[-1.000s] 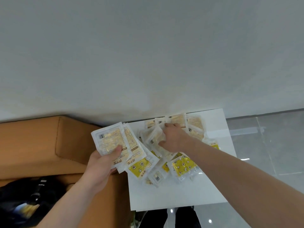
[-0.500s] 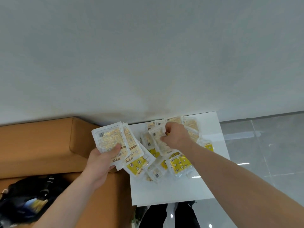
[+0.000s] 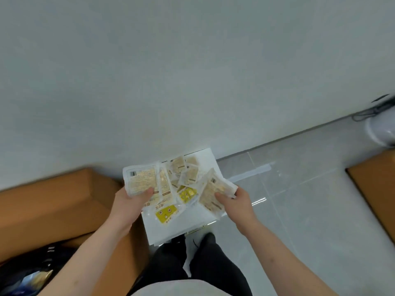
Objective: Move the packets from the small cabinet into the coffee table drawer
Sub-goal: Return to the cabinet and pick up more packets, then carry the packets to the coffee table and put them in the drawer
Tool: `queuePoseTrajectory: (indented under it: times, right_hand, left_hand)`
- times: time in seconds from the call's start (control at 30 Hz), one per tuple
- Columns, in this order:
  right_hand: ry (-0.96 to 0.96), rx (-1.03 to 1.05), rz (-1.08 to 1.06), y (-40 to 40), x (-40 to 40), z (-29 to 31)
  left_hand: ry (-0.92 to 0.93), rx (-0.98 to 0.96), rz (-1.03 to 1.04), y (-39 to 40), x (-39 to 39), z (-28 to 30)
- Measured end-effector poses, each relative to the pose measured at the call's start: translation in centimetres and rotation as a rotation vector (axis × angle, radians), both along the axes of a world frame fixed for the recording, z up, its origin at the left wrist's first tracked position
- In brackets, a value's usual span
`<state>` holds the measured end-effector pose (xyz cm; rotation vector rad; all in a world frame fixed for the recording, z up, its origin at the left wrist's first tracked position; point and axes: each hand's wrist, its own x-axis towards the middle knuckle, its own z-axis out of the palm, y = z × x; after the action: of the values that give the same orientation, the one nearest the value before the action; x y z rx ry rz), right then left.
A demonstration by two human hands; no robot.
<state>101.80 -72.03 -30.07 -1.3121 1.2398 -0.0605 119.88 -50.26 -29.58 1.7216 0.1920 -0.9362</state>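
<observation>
Left hand: the left hand (image 3: 130, 202) grips a fanned stack of clear plastic packets with tan and yellow contents (image 3: 142, 180), thumb pressed on top.
Right hand: the right hand (image 3: 232, 201) pinches a second bunch of tan packets (image 3: 211, 192).
Cabinet top: a few loose packets (image 3: 184, 167) lie on the small white cabinet's counter (image 3: 192, 218).
Progress: early, I'd judge; gathering is nearly done, nothing delivered.
Left to do: collect the rest, carry all to the coffee table drawer, which is not in sight.
</observation>
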Motion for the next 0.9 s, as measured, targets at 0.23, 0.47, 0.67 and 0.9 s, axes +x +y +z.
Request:
queuePoseTrajectory:
  times: [0.23, 0.47, 0.67, 0.9]
  right_hand:
    - [-0.042, -0.134, -0.102, 0.4, -7.0, 7.1]
    - [-0.084, -0.262, -0.181, -0.1, -12.0, 10.5]
    - [-0.118, -0.321, -0.194, 0.4, -18.3, 12.2]
    - [-0.205, -0.280, -0.326, 1.3, -27.7, 13.2]
  left_hand:
    - [-0.129, -0.009, -0.293, -3.4, -3.0, 5.1]
    - [-0.296, -0.032, -0.422, -7.8, -5.3, 9.1]
    - [-0.352, -0.080, -0.451, -8.8, -10.0, 12.0]
    - [-0.401, -0.073, -0.500, -8.9, -16.7, 14.2]
